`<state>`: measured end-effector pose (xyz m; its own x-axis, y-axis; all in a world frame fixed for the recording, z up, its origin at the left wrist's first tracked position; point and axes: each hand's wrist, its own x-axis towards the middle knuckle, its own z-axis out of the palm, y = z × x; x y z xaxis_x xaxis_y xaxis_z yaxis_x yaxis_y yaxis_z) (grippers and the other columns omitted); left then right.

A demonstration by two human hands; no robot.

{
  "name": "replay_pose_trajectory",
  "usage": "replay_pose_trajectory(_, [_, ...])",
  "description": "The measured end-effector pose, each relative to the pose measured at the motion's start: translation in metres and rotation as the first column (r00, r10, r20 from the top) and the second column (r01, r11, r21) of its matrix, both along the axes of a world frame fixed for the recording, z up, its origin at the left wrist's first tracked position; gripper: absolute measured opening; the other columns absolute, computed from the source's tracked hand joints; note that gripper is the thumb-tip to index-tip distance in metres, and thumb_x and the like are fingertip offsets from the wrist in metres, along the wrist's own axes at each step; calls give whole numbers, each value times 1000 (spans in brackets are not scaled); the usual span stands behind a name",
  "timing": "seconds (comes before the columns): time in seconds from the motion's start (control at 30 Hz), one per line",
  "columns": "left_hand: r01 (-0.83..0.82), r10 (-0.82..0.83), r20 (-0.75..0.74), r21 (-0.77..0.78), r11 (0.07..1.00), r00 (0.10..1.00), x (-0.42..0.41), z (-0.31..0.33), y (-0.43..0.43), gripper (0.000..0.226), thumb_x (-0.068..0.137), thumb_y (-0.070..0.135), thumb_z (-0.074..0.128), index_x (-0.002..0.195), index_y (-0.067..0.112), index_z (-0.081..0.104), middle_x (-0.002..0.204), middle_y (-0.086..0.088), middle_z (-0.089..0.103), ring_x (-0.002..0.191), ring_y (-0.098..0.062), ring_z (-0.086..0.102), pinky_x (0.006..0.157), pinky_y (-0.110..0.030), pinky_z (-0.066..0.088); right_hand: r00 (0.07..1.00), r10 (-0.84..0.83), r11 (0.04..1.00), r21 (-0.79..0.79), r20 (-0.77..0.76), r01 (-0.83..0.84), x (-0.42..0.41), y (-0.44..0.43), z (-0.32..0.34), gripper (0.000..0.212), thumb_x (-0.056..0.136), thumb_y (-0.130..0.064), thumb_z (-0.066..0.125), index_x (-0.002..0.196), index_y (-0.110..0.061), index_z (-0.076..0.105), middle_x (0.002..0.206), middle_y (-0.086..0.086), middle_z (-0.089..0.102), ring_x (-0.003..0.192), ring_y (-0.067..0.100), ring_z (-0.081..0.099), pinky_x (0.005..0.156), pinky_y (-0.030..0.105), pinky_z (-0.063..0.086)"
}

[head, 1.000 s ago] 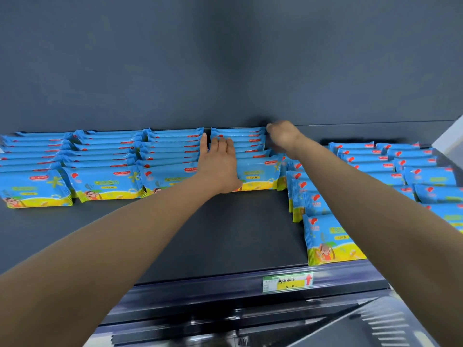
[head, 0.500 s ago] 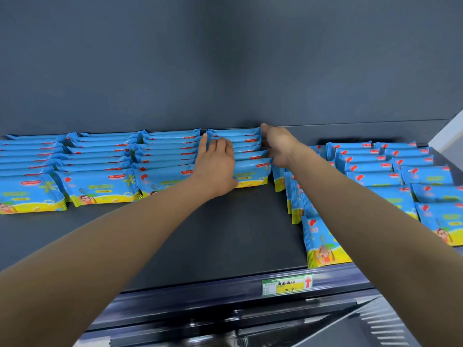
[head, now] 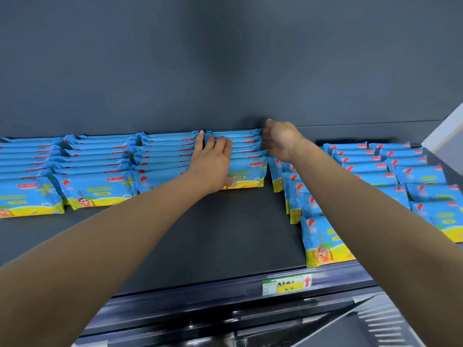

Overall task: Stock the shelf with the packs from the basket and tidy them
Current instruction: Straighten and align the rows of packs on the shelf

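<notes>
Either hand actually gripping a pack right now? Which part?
Neither grips. Left hand lies flat, palm down, on the fourth row of packs; right hand is open against that row's right back end.

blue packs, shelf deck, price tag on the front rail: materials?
Blue packs: glossy printed plastic film by the look; sheen and crimped end seams. Contents unseen.
Shelf deck: matte dark grey, probably painted metal; flat and even, hard to be sure.
Price tag: looks like printed paper, perhaps behind a clear strip.
</notes>
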<state>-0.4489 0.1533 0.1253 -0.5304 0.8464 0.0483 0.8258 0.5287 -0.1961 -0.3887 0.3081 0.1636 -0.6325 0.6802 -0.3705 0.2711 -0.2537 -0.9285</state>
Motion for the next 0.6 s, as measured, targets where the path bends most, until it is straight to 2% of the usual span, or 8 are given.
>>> replay_pose_trajectory(0.03, [-5, 5, 13, 4, 1000, 1000, 0, 0, -1, 102, 79, 62, 55, 149, 8, 3, 153, -9, 19, 144, -30, 15, 118, -50, -5, 1000, -13, 1000, 22, 6, 13, 2, 2, 2, 29, 101, -21, 35, 107, -3, 57, 98, 11, 65, 98, 36, 63, 83, 38, 54])
replay_pose_trajectory(0.1, [-8, 8, 31, 15, 1000, 999, 1, 1, -2, 101, 82, 60, 53, 149, 9, -1, 154, -9, 18, 145, -29, 13, 119, -49, -5, 1000, -23, 997, 69, 19, 22, 6, 7, 2, 30, 100, -20, 36, 108, -1, 58, 100, 17, 63, 106, 31, 57, 103, 39, 43])
replay_pose_trajectory(0.13, [-6, 6, 41, 20, 1000, 999, 1, 1, -3, 99, 83, 60, 53, 149, 8, 0, 154, -10, 18, 145, -28, 12, 119, -49, -5, 999, -23, 996, 91, 26, 20, 8, 9, 3, 33, 99, -20, 36, 111, 3, 58, 105, 25, 62, 95, 14, 31, 105, 38, 41])
replay_pose_trajectory(0.17, [-5, 4, 52, 23, 1000, 999, 2, 1, -4, 97, 83, 59, 52, 149, 8, 1, 155, -10, 16, 145, -27, 11, 119, -48, -6, 999, -25, 993, 115, 42, 20, 11, 10, 3, 38, 99, -18, 35, 120, 7, 54, 122, 31, 56, 134, 38, 22, 110, 42, 36])
replay_pose_trajectory(0.2, [-4, 3, 60, 22, 1000, 998, 2, 2, -4, 95, 84, 58, 52, 149, 9, 3, 155, -10, 15, 146, -26, 10, 119, -48, -6, 998, -28, 991, 134, 55, 21, 13, 12, 4, 41, 99, -17, 35, 128, 9, 49, 136, 30, 46, 131, 41, 41, 112, 46, 32])
replay_pose_trajectory(0.23, [-2, 1, 64, 18, 1000, 998, 2, 2, -5, 94, 85, 57, 51, 149, 9, 3, 156, -9, 14, 146, -26, 9, 119, -48, -6, 997, -29, 988, 154, 66, 19, 15, 13, 4, 42, 99, -18, 36, 131, 8, 47, 140, 27, 41, 134, 39, 32, 112, 46, 32])
replay_pose_trajectory(0.33, [5, -5, 66, 10, 1000, 998, 1, 4, -6, 92, 86, 56, 51, 149, 8, 4, 156, -9, 14, 146, -26, 9, 119, -48, -7, 995, -3, 982, 189, 96, -15, 19, 16, 3, 37, 99, -23, 39, 122, 1, 56, 132, 19, 55, 125, 32, 51, 106, 37, 43])
replay_pose_trajectory(0.6, [73, -97, 130, 176, 982, 987, 26, 18, -3, 83, 85, 52, 55, 146, 9, 20, 150, -7, 26, 142, -24, 20, 119, -44, -4, 959, 99, 865, 453, 267, -215, 31, 27, 7, 33, 94, -24, 52, 123, -8, 59, 127, 10, 59, 122, 26, 53, 104, 36, 44])
